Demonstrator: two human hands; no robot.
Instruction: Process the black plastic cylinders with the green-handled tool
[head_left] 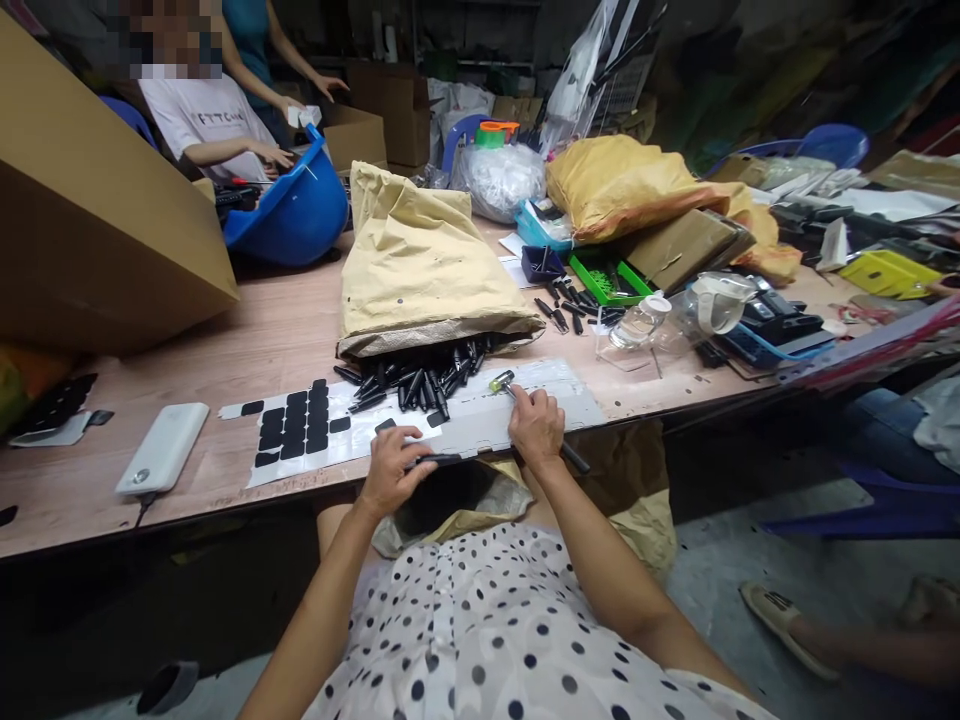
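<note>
My left hand is closed on a thin black part at the table's front edge. My right hand grips a small hammer whose head rests on a white backing sheet. That sheet carries rows of black adhesive pads to the left. Several black parts spill from a tan paper sack just behind the sheet. Below the table edge, an open sack sits on my lap.
A white power bank lies at left and a large cardboard box beyond it. A blue basin, green tray, yellow sacks and clear plastic jug crowd the far side. Other people work behind the basin.
</note>
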